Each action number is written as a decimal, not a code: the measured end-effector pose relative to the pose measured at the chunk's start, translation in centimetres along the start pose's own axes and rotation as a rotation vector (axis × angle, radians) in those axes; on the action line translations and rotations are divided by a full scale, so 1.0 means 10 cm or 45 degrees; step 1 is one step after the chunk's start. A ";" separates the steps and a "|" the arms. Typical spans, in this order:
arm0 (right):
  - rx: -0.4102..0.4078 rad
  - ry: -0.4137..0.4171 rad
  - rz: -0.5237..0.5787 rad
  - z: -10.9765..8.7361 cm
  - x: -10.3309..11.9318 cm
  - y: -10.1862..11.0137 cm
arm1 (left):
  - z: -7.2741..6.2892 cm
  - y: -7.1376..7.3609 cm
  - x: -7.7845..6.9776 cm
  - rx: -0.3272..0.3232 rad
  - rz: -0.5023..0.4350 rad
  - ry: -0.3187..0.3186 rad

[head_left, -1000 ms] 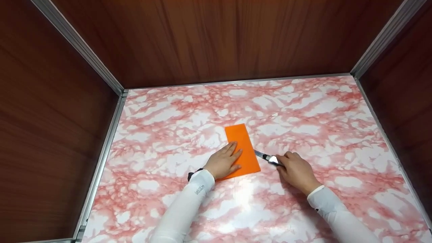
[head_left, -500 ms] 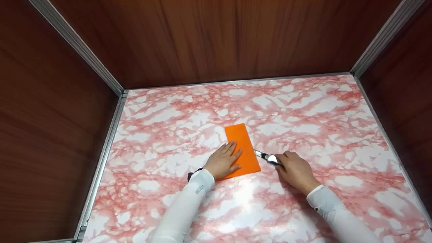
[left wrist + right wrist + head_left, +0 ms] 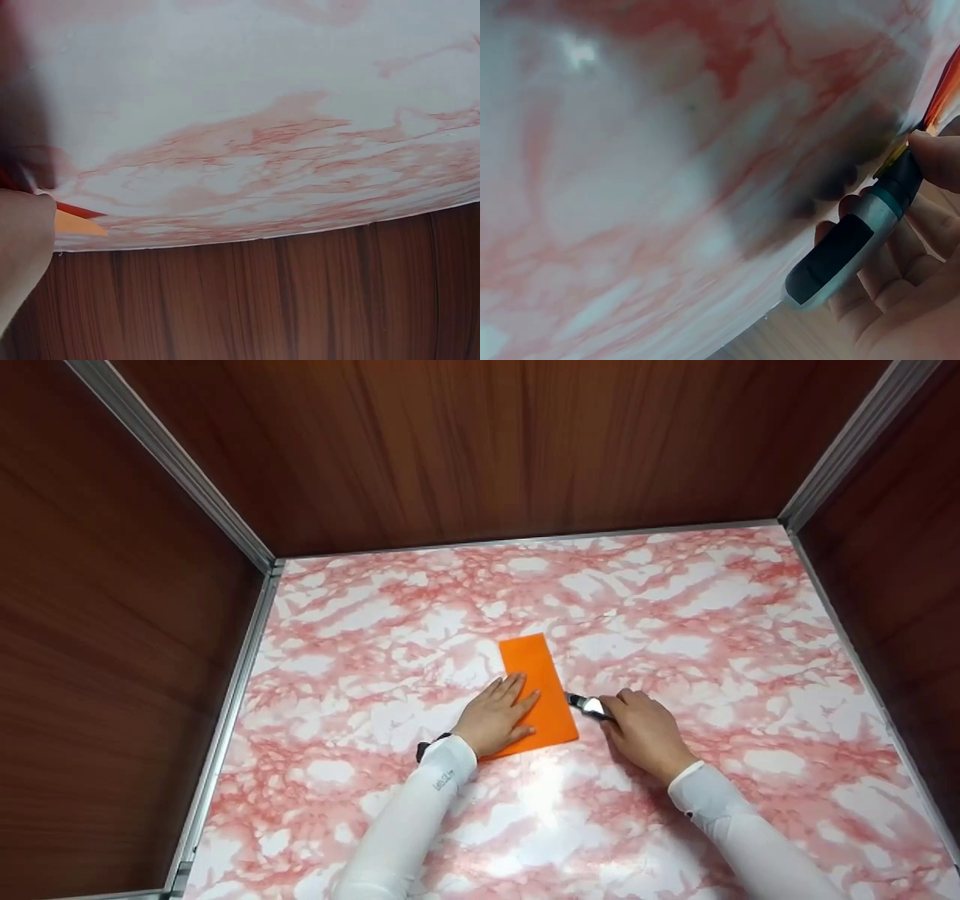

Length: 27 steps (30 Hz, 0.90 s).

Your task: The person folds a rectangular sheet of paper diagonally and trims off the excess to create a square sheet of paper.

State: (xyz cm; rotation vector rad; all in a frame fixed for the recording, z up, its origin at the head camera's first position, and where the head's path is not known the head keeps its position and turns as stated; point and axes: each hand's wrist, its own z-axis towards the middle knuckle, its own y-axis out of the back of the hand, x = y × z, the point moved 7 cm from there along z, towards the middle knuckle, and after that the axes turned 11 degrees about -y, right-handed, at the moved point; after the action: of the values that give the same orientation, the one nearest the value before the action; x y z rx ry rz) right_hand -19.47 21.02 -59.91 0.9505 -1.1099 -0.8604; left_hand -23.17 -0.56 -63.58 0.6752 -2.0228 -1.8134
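A folded orange sheet of paper (image 3: 551, 712) lies on the pink-and-white marbled table. My left hand (image 3: 495, 716) rests flat on its left part, fingers spread. At the sheet's right edge, my right hand (image 3: 649, 731) grips a utility knife (image 3: 592, 706), which points left at the paper; the blade's tip is hidden at that edge. The right wrist view shows the silver-and-black handle of the utility knife (image 3: 840, 255) between thumb and curled fingers. In the left wrist view, a corner of the orange paper (image 3: 79, 223) sticks out beyond the left hand (image 3: 19, 240).
Dark wood-grain panels (image 3: 450, 450) rise behind the table and at both sides. Grey metal rails (image 3: 225, 682) run along the table's edges. Light glares off the tabletop (image 3: 544, 791) in front of the paper.
My right hand has moved slightly left with the utility knife, and less of the blade shows outside the paper's right edge. The left hand stays in place on the sheet.
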 end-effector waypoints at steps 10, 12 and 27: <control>0.003 0.053 -0.018 0.08 0.05 -0.02 | -0.01 -0.02 -0.01 -0.002 -0.077 -0.023; 0.001 0.068 -0.016 0.09 0.06 -0.02 | -0.01 -0.02 -0.01 -0.002 -0.086 -0.030; 0.006 0.064 -0.011 0.11 0.05 0.00 | -0.01 0.01 -0.01 0.007 -0.094 -0.047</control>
State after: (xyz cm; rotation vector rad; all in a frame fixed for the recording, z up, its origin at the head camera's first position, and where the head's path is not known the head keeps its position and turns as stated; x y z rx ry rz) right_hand -20.40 20.33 -59.53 0.9762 -1.0661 -0.8370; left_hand -23.04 -0.62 -63.50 0.7327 -2.0526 -1.8752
